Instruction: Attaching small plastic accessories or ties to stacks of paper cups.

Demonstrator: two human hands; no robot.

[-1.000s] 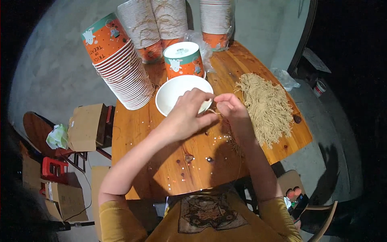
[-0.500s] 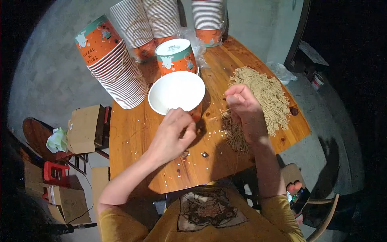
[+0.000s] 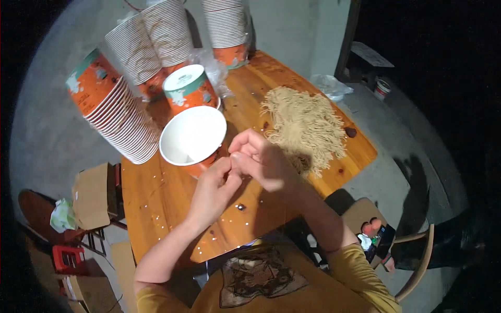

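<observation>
Wooden table (image 3: 177,214) carries everything. Leaning stack of paper tubs (image 3: 122,117) at its left edge, wrapped stacks (image 3: 167,34) along the far edge. Tan cord heap (image 3: 305,125) lies by the right edge. Open tub (image 3: 193,130) stands left of table center, mouth toward the person; upturned tub (image 3: 189,91) right behind it.

Hands: left hand (image 3: 214,190) and right hand (image 3: 266,164) meet at the fingertips by the open tub's near-right side. Both narrow, pinch-like; can't tell if anything thin is held, or if the left touches the tub.

Step in hand reads as fine fingertip work beside the tub wall. Next move calls for a light, steady pinch, no bumping the rim.

Room: decent toward the near edge, small white specks (image 3: 163,227) scattered there. Tight between tub and leaning stack; right side limited by the cord.
</observation>
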